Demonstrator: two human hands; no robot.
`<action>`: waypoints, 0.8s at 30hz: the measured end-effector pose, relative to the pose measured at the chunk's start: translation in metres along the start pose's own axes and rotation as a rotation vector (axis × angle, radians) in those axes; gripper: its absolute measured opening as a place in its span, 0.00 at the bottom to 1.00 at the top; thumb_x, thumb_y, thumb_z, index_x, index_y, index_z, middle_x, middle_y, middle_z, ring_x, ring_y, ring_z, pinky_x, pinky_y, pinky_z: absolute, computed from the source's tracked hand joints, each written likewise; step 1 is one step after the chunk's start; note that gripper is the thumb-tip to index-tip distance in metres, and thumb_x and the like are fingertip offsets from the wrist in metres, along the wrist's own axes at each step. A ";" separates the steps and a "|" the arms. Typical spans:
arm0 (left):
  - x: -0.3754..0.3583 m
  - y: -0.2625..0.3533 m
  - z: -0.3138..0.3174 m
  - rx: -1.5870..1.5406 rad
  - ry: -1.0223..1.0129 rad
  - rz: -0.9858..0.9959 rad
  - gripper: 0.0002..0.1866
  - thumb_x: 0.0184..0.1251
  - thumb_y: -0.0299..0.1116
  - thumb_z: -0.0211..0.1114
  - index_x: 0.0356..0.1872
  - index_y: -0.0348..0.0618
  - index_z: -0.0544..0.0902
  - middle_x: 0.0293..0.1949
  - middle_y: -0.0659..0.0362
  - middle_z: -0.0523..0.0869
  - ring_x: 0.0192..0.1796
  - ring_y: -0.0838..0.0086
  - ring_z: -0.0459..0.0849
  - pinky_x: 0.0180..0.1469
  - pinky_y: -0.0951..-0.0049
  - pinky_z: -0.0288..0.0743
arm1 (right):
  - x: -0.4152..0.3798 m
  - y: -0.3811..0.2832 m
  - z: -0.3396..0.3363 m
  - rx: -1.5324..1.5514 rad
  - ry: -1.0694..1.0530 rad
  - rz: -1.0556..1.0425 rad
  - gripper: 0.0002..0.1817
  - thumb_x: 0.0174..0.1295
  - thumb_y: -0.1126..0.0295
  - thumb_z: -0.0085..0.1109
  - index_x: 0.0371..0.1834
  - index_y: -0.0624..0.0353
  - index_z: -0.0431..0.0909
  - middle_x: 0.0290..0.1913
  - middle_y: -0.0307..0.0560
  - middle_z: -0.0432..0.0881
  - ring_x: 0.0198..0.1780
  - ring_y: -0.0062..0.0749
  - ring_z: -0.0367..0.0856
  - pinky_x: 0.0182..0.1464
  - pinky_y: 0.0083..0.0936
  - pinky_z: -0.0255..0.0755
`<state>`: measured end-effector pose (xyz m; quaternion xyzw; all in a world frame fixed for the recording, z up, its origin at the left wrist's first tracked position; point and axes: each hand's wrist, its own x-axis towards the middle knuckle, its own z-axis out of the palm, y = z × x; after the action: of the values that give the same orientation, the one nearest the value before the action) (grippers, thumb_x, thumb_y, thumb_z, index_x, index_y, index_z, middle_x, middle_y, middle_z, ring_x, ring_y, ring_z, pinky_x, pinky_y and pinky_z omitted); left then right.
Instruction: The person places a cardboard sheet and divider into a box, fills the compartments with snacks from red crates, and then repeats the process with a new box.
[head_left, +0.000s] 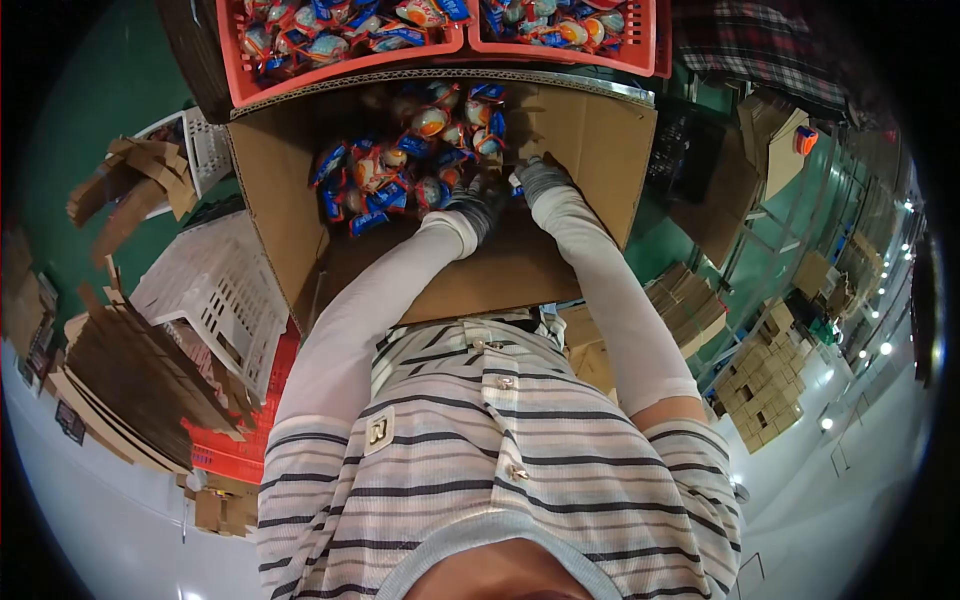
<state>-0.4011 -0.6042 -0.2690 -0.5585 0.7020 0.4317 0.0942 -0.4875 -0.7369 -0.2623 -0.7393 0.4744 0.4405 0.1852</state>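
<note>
An open cardboard box [285,165] lies in front of my body, with many small wrapped packets [370,172] in blue, red and clear film inside, mostly on its left and middle. My left hand [480,205], in a dark glove, reaches in at the right edge of the packets; its fingers are dark and partly hidden among them. Beside it, a short gap to the right, my right hand [543,178] in a grey glove reaches down inside the box, its fingertips hard to make out.
Two red baskets [350,55] of similar packets stand beyond the box. White crates [215,290] and flattened cardboard [140,375] are at the left. At the right are a black crate [685,150], more cardboard [685,310] and a person's plaid sleeve [760,50].
</note>
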 end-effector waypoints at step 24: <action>-0.014 0.001 -0.030 -0.144 0.158 -0.042 0.32 0.60 0.40 0.46 0.67 0.46 0.53 0.68 0.51 0.54 0.69 0.52 0.53 0.65 0.46 0.48 | 0.023 -0.049 -0.070 0.278 -0.030 -0.094 0.33 0.44 0.55 0.69 0.50 0.62 0.69 0.41 0.55 0.79 0.36 0.39 0.81 0.37 0.31 0.75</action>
<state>-0.3864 -0.6161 -0.2417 -0.6106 0.6626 0.4337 0.0075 -0.4086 -0.7740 -0.2501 -0.7214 0.4929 0.3723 0.3131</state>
